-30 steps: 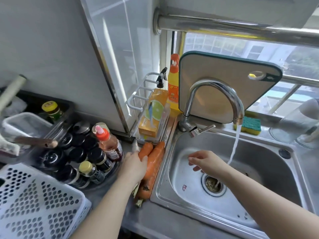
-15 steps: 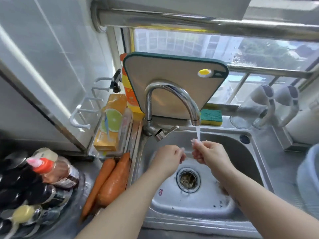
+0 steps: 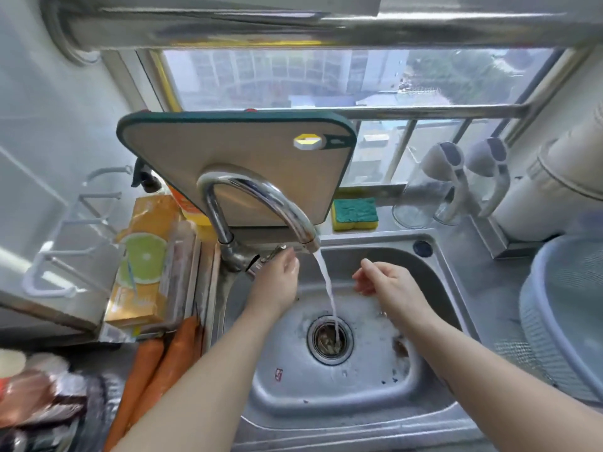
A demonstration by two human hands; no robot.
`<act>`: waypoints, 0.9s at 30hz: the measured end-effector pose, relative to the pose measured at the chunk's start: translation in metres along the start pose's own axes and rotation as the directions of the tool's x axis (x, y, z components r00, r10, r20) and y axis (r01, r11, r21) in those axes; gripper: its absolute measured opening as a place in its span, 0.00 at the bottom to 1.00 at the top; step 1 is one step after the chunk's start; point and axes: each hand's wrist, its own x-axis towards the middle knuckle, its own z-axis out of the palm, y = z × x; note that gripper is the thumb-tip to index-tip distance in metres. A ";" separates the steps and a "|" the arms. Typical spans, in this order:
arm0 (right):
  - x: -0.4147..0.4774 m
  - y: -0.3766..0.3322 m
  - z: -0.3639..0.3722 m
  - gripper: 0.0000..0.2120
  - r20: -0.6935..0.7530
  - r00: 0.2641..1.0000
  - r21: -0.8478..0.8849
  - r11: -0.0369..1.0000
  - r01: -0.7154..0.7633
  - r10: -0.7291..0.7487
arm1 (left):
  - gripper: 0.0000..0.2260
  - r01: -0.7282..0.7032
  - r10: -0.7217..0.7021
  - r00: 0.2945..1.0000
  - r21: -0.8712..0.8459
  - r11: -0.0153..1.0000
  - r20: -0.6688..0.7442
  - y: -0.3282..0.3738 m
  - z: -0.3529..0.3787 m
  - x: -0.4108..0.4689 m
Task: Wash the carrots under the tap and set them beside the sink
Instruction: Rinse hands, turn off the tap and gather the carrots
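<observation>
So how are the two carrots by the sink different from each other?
The left carrot looks thinner; the right carrot is thicker. The right carrot lies nearer the sink, the left carrot farther out. The right carrot's top reaches farther back than the left carrot's. Both are orange and lie side by side, out of the water.

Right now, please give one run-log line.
carrots: beside sink | tap: running | left hand: at lever | right hand: open, empty

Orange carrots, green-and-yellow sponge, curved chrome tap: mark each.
Orange carrots point(image 3: 174, 353): head view, middle of the right carrot.
Green-and-yellow sponge point(image 3: 355, 210): head view, green top face.
Curved chrome tap point(image 3: 251, 185): head view, top of arch.
</observation>
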 end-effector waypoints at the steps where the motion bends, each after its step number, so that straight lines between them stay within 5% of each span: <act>1: 0.000 0.000 0.000 0.17 0.009 1.000 -0.008 1.000 -0.009 0.009 | 0.18 -0.001 0.001 1.000 0.028 1.000 0.003 -0.002 -0.002 0.002; 11: 0.008 0.007 -0.014 0.16 0.008 0.998 -0.008 0.998 -0.069 0.069 | 0.16 -0.059 0.071 0.983 0.077 0.995 -0.172 -0.009 -0.010 0.016; 20: 0.000 0.012 -0.008 0.11 0.111 0.983 -0.072 0.988 -0.135 0.143 | 0.21 -0.051 0.043 0.996 0.098 0.994 0.083 -0.012 -0.008 -0.016; 24: -0.012 0.027 0.005 0.11 0.222 0.963 -0.449 0.893 -0.038 0.153 | 0.07 0.098 -0.161 0.959 0.262 0.960 0.234 -0.034 0.009 -0.052; 27: -0.024 0.038 0.019 0.15 0.269 0.956 -0.705 0.701 0.109 0.122 | 0.11 0.114 -0.207 0.958 0.402 0.908 0.196 -0.046 0.022 -0.075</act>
